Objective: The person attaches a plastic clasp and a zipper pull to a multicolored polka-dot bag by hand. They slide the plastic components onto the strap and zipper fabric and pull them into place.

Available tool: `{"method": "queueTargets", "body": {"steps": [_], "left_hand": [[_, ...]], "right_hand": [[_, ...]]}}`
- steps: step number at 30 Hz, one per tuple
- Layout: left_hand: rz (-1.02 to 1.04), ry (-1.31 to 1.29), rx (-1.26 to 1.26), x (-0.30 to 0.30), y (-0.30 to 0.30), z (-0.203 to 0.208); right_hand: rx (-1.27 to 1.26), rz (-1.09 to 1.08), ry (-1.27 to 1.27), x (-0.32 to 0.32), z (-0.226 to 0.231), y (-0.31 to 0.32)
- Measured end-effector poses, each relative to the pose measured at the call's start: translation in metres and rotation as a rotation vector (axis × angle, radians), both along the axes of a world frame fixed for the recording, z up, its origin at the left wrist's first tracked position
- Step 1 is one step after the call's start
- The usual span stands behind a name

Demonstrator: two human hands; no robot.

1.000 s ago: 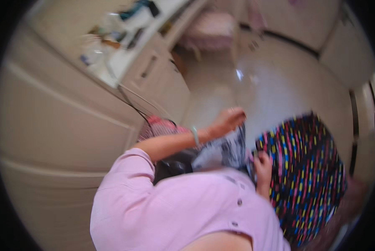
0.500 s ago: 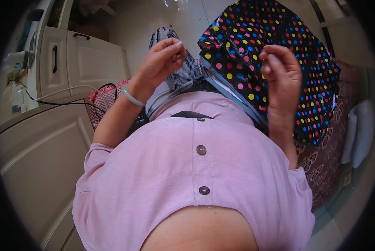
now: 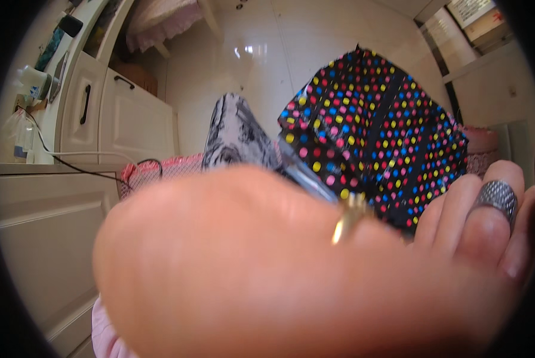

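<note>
My left hand (image 3: 237, 256) is very close to the view and smeared. It fills the lower middle, with a gold ring (image 3: 349, 219) near its right part; its fingertips cannot be made out. At the lower right is my right hand (image 3: 479, 224), its fingers bent, with a wide silver textured ring (image 3: 495, 200) on one of them. Whatever those fingers hold, if anything, is hidden. Beyond both hands lies a shiny black bag (image 3: 393, 131) with coloured dots. My leg in grey patterned trousers (image 3: 234, 128) shows left of it.
White cabinets (image 3: 137, 119) with black handles stand along the left. A white and a black cable (image 3: 85, 156) run across a counter holding a few small items. A pink-trimmed stool or chair (image 3: 163, 24) stands at the back on the pale tiled floor (image 3: 243, 71).
Both hands have come up from in front of my body to close before the view, now covering most of the shirt. The view has tilted, showing more floor.
</note>
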State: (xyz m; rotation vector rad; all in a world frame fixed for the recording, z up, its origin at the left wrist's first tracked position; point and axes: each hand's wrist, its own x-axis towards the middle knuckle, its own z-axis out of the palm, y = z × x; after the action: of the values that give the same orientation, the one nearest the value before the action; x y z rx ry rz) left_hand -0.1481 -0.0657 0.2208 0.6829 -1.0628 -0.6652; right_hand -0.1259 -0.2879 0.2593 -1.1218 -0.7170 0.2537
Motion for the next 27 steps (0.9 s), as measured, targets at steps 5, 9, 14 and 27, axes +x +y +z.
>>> {"method": "queueTargets", "body": {"steps": [5,9,14,27], "left_hand": [[-0.016,-0.008,-0.042,-0.006,-0.001,0.008],[-0.09,-0.028,-0.101,-0.003,0.008,-0.007],[-0.101,-0.069,-0.086,0.014,0.01,0.004],[-0.034,-0.034,-0.137,0.01,0.012,0.001]], "right_hand": [[0.072,0.159,0.052,0.004,0.008,-0.019],[0.133,0.38,0.016,-0.021,-0.013,-0.062],[0.233,0.267,-0.117,-0.028,-0.006,-0.053],[0.328,0.212,-0.125,-0.039,-0.029,-0.023]]}}
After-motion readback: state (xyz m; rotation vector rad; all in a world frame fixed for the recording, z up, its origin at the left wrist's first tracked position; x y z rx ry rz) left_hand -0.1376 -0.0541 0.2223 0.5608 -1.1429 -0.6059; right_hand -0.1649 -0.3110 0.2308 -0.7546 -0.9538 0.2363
